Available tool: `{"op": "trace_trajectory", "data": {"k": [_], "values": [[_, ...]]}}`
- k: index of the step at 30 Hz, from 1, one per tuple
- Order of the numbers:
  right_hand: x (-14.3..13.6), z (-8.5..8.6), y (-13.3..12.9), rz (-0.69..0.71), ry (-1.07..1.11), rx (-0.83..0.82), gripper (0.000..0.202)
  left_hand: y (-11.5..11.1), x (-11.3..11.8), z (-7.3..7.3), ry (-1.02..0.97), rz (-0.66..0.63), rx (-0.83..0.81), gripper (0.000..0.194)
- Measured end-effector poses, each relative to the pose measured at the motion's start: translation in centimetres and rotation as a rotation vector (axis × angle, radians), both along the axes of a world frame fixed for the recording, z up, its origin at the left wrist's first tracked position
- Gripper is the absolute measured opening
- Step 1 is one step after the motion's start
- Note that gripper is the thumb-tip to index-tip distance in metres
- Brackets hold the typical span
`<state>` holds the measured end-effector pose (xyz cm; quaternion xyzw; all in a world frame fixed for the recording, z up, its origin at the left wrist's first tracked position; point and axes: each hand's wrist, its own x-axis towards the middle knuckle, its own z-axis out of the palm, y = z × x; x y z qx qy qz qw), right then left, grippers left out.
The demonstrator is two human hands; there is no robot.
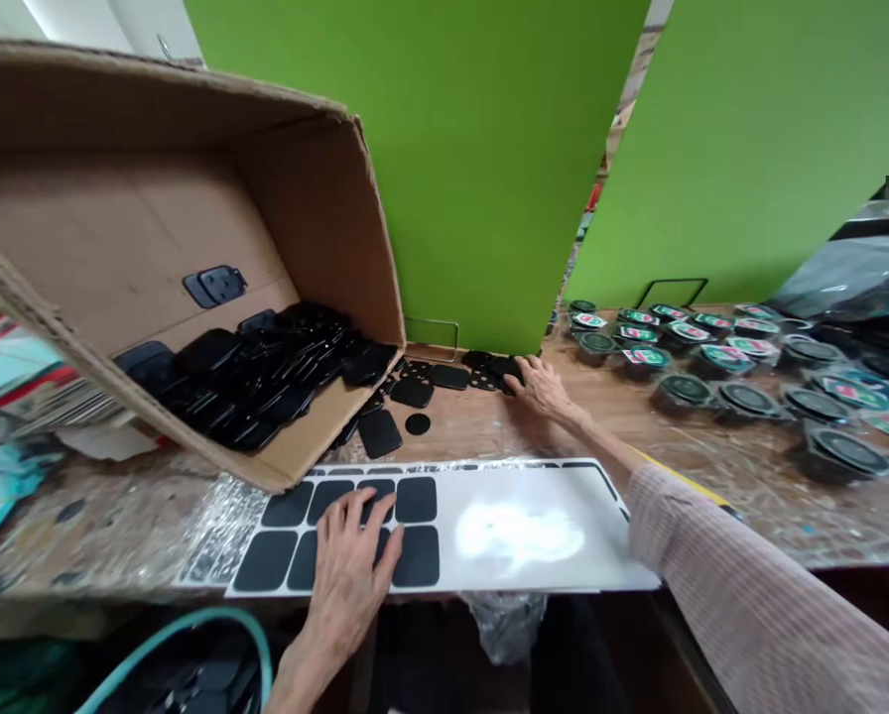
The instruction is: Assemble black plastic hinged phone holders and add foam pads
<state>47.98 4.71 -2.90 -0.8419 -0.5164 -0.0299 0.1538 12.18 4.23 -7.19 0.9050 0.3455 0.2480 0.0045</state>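
Observation:
A white sheet (pixel 519 526) lies along the table's near edge, with black rounded squares (pixel 417 555) in two rows on its left part. My left hand (pixel 355 555) rests over these squares, fingers spread, palm down. Farther back, my right hand (pixel 541 387) reaches to loose black pieces (pixel 505 369) by the green panel. Its fingertips touch a dark piece there; whether they grip it is hidden. More black pieces (pixel 412 393) and a round black disc (pixel 417 424) lie between the box and that hand.
An open cardboard box (pixel 325 198) tipped on its side holds a heap of black pieces (pixel 266 372) at the left. Green panels (pixel 474 178) stand behind. Several lidded round containers (pixel 749 400) cover the right of the table. Papers (pixel 72 397) are stacked at far left.

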Motion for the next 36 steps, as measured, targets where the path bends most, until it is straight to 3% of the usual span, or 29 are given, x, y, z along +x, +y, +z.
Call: {"op": "trace_trajectory", "data": {"k": [4,10,16,19,24,26,32,36], "values": [[0.6,-0.9,1.0,0.037,-0.034,-0.073,0.039,0.2,0.0,-0.4,-0.001,0.001,0.06,0.027],[-1.6,-1.3,-1.1,0.219,-0.108,-0.068,0.038,0.8,-0.1,-1.1,-0.005,-0.014,0.133,0.028],[-0.9,-0.9,-1.6,0.253,-0.053,-0.065,0.03,0.1,0.6,-0.4,0.024,-0.005,0.076,0.027],[-3.8,-0.6,-3.0,0.352,-0.001,-0.031,0.029,-0.3,0.6,0.4,0.015,-0.014,-0.017,0.03],[-11.1,-0.6,-4.2,0.773,0.204,-0.023,0.023,0.1,-0.1,1.3,-0.046,-0.041,-0.199,0.029],[-13.4,-1.2,-3.8,0.861,0.237,-0.001,0.024,0.3,-0.3,1.3,-0.049,-0.001,-0.189,0.027],[-15.8,-3.2,-2.3,0.828,0.145,-0.023,0.027,0.4,-0.3,0.7,-0.01,0.021,-0.134,0.028],[-15.9,-2.5,-1.6,0.84,0.125,-0.058,0.027,0.5,-0.1,0.5,-0.015,0.039,-0.106,0.028]]}}
